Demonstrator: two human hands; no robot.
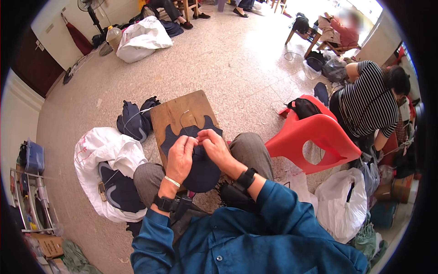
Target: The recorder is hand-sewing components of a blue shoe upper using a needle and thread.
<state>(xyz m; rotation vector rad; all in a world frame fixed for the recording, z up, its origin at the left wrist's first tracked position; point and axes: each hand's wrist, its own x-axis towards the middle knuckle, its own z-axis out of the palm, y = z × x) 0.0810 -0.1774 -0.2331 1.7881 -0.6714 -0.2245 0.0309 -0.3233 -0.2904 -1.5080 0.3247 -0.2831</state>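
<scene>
Fingers of the left hand (181,157) and right hand (215,147) are pinching dark cloth (200,169); the thread (182,119) beyond them risks tangling.

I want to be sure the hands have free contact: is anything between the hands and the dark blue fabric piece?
Nothing visible does. The left hand and right hand both rest directly on the dark blue fabric piece, which lies over the wooden stool and the lap.
</scene>
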